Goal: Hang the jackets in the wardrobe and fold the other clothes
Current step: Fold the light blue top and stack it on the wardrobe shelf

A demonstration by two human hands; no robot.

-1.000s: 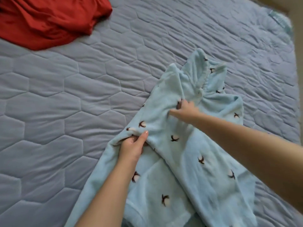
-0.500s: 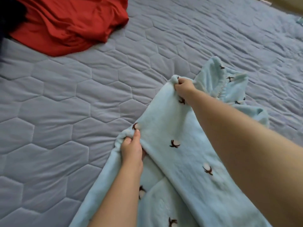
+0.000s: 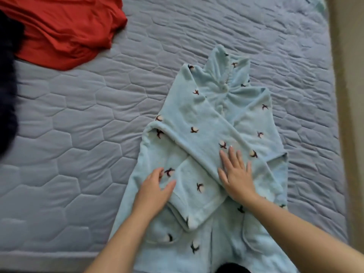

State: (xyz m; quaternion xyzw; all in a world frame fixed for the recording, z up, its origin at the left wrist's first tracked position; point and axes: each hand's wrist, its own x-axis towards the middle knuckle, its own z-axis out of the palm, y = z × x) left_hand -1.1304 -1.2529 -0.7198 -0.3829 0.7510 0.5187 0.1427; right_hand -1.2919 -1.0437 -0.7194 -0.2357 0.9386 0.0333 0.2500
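A light blue fleece garment (image 3: 197,119) with small dark bird prints lies on the bed, collar away from me. One sleeve is folded diagonally across its front. My left hand (image 3: 155,190) rests flat on the garment's left side beside the folded sleeve's cuff. Spread flat, my right hand (image 3: 235,174) presses on the folded sleeve near the middle. Neither hand grips any fabric.
A grey quilted mattress (image 3: 78,134) carries everything. A crumpled red garment (image 3: 65,30) lies at the far left, with something dark (image 3: 7,85) at the left edge. The bed's right edge (image 3: 338,115) runs close to the blue garment.
Both hands were pinching the sleeve's shoulder and side fold; they have let go and now lie flat on the garment. The sleeve now lies folded across the front.
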